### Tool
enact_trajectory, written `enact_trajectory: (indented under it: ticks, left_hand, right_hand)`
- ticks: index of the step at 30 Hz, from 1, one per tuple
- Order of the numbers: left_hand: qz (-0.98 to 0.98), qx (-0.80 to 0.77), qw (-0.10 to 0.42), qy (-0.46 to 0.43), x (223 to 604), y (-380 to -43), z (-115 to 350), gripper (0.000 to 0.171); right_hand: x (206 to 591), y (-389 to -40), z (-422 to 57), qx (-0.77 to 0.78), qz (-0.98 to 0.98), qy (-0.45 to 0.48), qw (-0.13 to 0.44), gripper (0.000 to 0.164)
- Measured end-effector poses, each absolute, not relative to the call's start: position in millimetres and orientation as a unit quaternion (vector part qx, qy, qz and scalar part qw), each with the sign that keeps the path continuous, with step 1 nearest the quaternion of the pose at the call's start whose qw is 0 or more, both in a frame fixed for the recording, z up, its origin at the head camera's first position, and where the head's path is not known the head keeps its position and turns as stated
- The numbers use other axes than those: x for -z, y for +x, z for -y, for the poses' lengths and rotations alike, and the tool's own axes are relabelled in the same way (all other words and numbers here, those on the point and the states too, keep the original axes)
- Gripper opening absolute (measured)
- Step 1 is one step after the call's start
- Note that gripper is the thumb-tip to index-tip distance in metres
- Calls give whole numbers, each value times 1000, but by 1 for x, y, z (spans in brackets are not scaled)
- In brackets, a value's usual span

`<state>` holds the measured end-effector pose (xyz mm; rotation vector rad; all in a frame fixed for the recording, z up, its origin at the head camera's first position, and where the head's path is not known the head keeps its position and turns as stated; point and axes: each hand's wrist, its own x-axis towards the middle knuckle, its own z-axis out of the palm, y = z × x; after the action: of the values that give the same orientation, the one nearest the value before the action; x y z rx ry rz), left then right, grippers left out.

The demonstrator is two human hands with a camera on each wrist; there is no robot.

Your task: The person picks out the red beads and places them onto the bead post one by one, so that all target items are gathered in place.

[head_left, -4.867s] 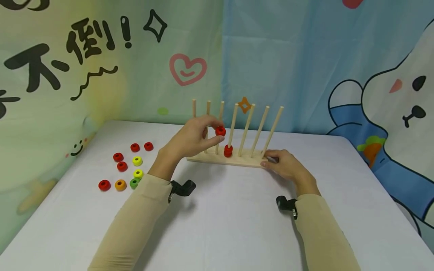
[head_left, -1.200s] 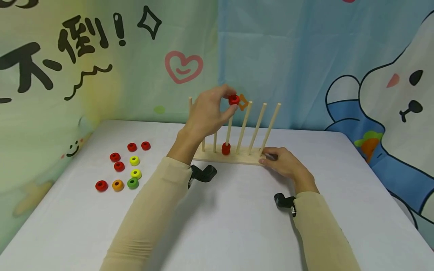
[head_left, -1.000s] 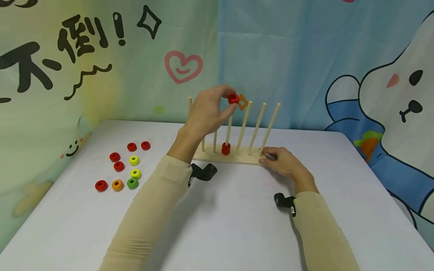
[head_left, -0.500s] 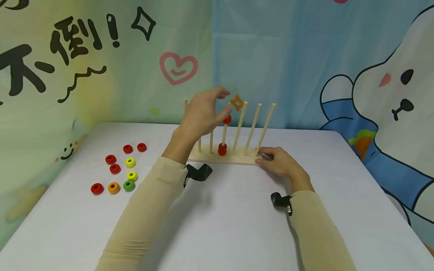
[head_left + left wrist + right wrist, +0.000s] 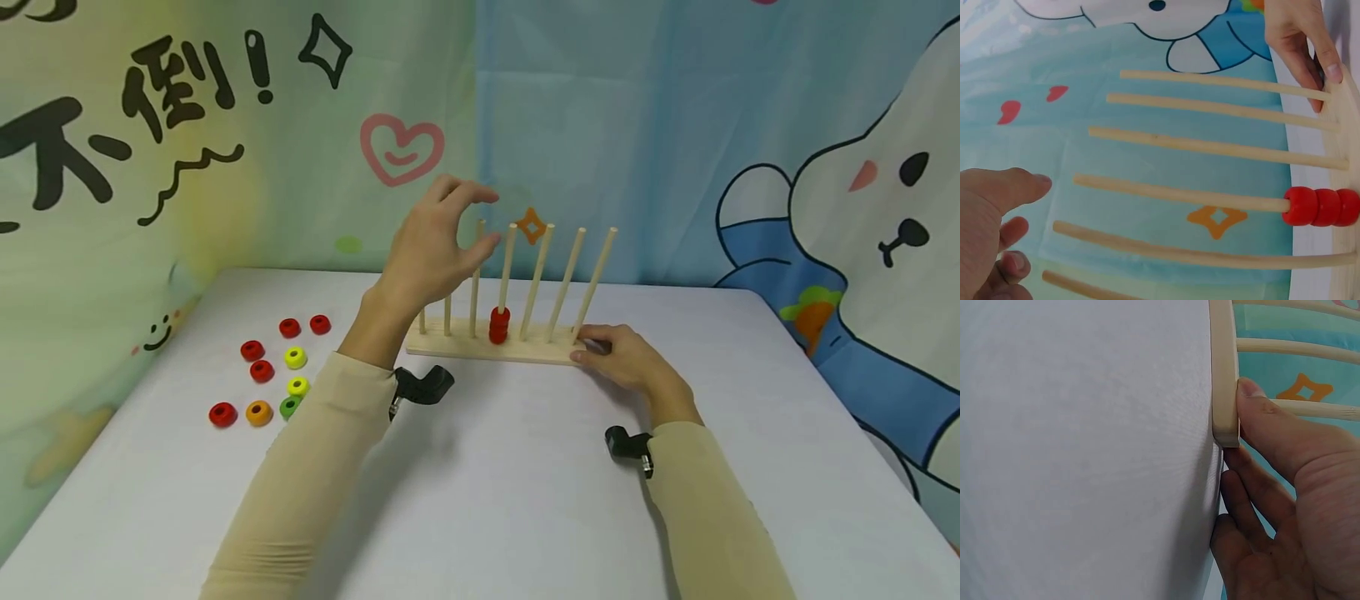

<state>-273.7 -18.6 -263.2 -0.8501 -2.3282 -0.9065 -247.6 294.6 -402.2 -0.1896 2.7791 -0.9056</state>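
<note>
A pale wooden pegboard (image 5: 465, 346) with a row of upright dowels stands at the middle of the table. A short stack of red beads (image 5: 498, 326) sits at the foot of a middle peg; the left wrist view shows three in it. My left hand (image 5: 429, 250) hovers over the left pegs, thumb and fingers apart, holding nothing. It hides parts of the leftmost pegs. At the board's right end my right hand (image 5: 630, 367) grips the base, and the right wrist view shows the thumb (image 5: 1252, 390) on its peg side and fingers around the end.
Loose beads lie left on the white table (image 5: 525, 483): several red beads (image 5: 222, 414), an orange bead (image 5: 258, 412), two yellow beads (image 5: 296, 357), and a green bead (image 5: 288, 407) partly behind the left sleeve. A printed curtain (image 5: 600, 125) hangs behind.
My left hand has let go of a red bead over the middle peg, and the bead has slid down onto the stack. That hand has since drawn back left. The right hand stays at the base.
</note>
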Motion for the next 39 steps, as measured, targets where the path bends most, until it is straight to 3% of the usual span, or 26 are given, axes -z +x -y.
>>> enact_trajectory:
  ticks: [17, 39]
  left_hand:
    - [804, 373, 300, -352, 273, -270, 47, 29]
    - [832, 358, 273, -324, 288, -257, 74, 22]
  right_hand:
    - [405, -251, -290, 305, -944, -64, 110, 61]
    - [403, -247, -291, 298, -947, -56, 106, 61]
